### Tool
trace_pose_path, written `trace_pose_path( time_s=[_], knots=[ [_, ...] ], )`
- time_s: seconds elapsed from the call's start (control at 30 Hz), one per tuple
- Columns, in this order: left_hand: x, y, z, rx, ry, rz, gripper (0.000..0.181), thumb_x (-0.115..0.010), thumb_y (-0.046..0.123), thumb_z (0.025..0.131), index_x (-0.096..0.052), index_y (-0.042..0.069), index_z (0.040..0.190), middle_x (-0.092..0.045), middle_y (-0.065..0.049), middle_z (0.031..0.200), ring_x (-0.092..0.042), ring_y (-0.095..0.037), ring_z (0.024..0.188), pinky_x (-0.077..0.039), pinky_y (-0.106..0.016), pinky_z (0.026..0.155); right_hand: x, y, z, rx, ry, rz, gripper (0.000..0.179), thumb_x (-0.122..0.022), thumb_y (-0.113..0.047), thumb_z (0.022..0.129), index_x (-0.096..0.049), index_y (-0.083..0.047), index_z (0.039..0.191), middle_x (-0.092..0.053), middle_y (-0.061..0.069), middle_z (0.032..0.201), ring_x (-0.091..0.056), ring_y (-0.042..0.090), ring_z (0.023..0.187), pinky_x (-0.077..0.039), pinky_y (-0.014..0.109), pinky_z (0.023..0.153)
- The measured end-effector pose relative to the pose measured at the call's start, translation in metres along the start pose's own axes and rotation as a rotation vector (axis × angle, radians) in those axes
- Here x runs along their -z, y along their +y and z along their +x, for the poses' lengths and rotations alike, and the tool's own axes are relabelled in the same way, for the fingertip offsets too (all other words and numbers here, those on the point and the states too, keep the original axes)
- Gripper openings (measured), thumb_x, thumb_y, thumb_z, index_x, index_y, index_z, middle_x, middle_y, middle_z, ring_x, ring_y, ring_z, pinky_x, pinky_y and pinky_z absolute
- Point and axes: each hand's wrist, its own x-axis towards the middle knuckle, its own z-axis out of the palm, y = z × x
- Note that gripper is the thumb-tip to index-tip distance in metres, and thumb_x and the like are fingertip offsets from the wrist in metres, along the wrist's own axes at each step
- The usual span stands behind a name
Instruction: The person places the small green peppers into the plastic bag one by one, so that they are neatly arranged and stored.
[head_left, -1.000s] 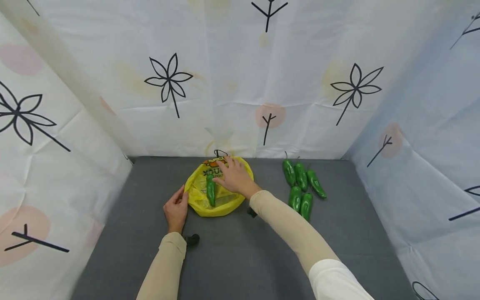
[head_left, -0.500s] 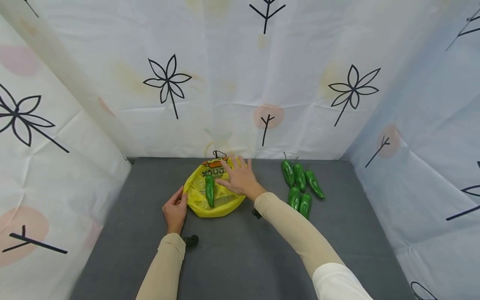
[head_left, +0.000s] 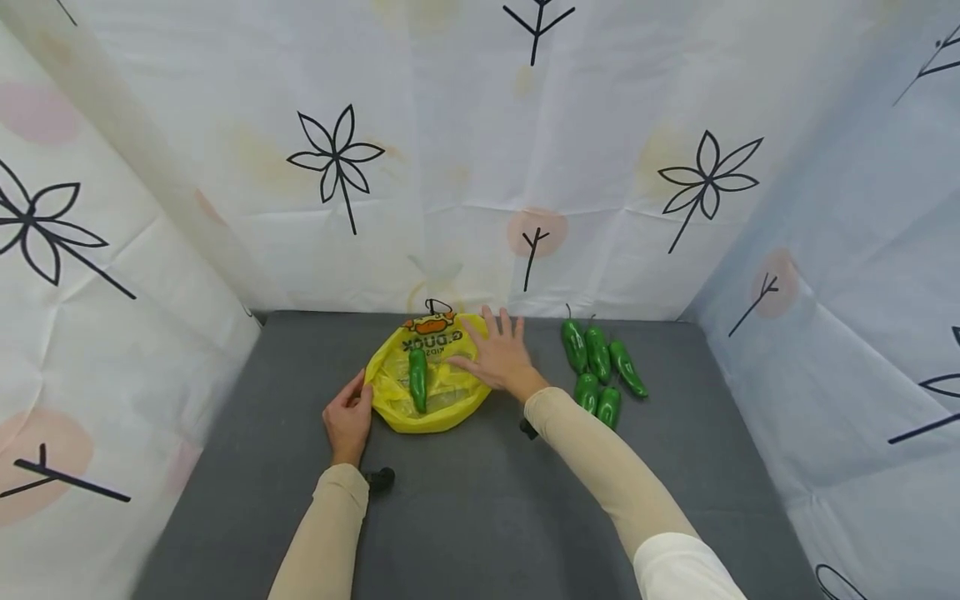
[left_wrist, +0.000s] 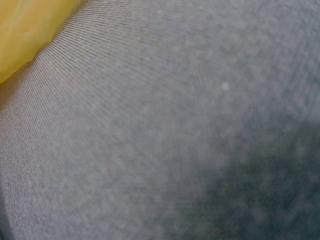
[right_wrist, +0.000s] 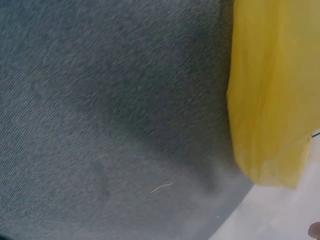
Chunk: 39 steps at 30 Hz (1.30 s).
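Your left hand (head_left: 348,423) pinches the bag (head_left: 431,422) by its left edge while your right hand (head_left: 501,354) spreads at its right, apparently widening it around one pepper (head_left: 417,381); next, steady the mouth

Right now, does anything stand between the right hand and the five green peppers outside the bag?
Nothing visible does: only grey table separates the right hand, at the yellow bag, from the five green peppers. The right sleeve passes on the near side of them.
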Motion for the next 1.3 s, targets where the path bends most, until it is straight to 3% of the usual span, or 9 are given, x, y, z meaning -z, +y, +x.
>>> trace_pose_path(
  time_s=[0.47,0.8,1.3],
  knots=[
    [-0.001,-0.001,0.002,-0.003,0.008,-0.002,0.032,-0.070,0.025,0.096,-0.075,0.024,0.127,-0.077,-0.006,0.121,-0.058,0.011,0.071,-0.043,-0.004,0.067,-0.009,0.038,-0.006,-0.070,0.018,-0.002,0.088,-0.027,-0.083,0.093,-0.006,-0.037,0.165,-0.003,0.013,0.174,-0.005,0.046,0.158,-0.005,0.072,0.121],
    [-0.002,-0.001,0.000,-0.018,0.011,-0.001,0.032,-0.070,0.025,0.096,-0.074,0.023,0.128,-0.077,-0.007,0.119,-0.058,0.011,0.072,-0.043,-0.004,0.068,-0.012,0.064,-0.017,-0.089,0.052,-0.027,0.089,-0.032,-0.081,0.095,-0.015,-0.030,0.166,-0.007,0.015,0.173,-0.006,0.045,0.158,-0.007,0.072,0.121],
    [-0.002,-0.002,0.001,-0.006,0.007,0.011,0.032,-0.070,0.027,0.096,-0.074,0.026,0.128,-0.077,-0.006,0.119,-0.059,0.011,0.075,-0.044,-0.004,0.069,-0.020,0.094,-0.025,-0.125,0.069,-0.050,0.094,-0.042,-0.080,0.092,-0.017,-0.029,0.166,-0.009,0.015,0.172,-0.007,0.045,0.158,-0.007,0.071,0.122]
  ],
)
